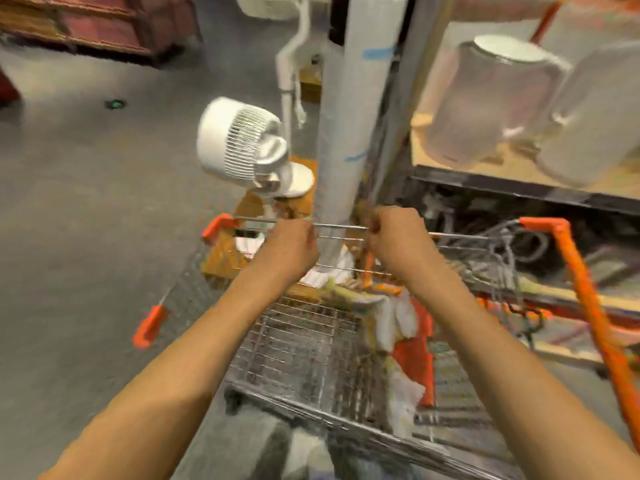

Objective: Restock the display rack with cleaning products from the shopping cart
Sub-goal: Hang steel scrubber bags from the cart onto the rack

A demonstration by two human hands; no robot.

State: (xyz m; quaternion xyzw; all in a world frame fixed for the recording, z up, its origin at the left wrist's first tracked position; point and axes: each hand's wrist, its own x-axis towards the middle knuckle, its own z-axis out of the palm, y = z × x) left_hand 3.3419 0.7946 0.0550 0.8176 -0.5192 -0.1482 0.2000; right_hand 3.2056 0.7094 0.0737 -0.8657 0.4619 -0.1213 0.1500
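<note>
Both hands reached to far rim of orange-cornered wire shopping cart (311, 341).
Left hand (289, 249) and right hand (398, 237) curled, grip unclear in blur; tall white cylinder (349, 133) stood upright in cart, beside wooden-shelved rack (519, 174), probably for pickup.

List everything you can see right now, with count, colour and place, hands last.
shopping cart: one, silver wire with orange trim, centre, in front of the person
tall tube: one, white with blue marks, upright at the cart's far end
fan: one, white, left of the tube
canisters: at least two, pale and blurred, on the rack shelf at right
rack: one, dark frame with wooden shelves, right side
packages: several, white and orange, blurred, inside the cart
left hand: curled at the cart's far-end wires
right hand: curled at the same wires
</note>
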